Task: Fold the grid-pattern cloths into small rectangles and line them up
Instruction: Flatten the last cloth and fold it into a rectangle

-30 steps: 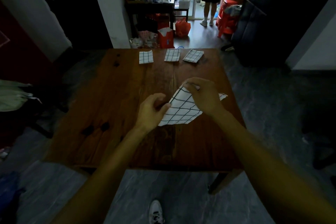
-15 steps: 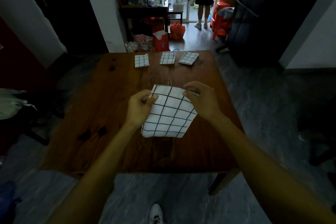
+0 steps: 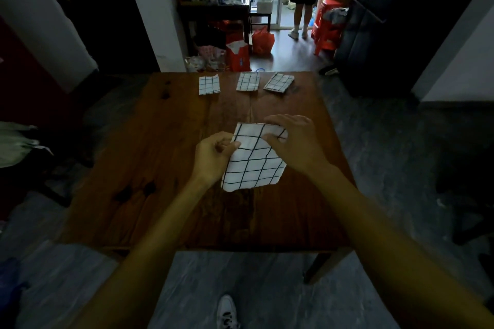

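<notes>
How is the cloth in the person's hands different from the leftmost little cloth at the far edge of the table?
The cloth in hand looks larger and only partly folded, its lower edge curling; the leftmost folded cloth is a small flat rectangle. The left hand and right hand both pinch the first, while the second lies untouched on the table. Both are white with a dark grid.

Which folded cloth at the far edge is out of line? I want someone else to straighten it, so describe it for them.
Start at the wooden table and look along its far edge, where three folded grid-pattern cloths sit in a row. Take the rightmost cloth, next to the middle cloth. Unlike that one and the left cloth, it lies turned at an angle to the table edge.
</notes>
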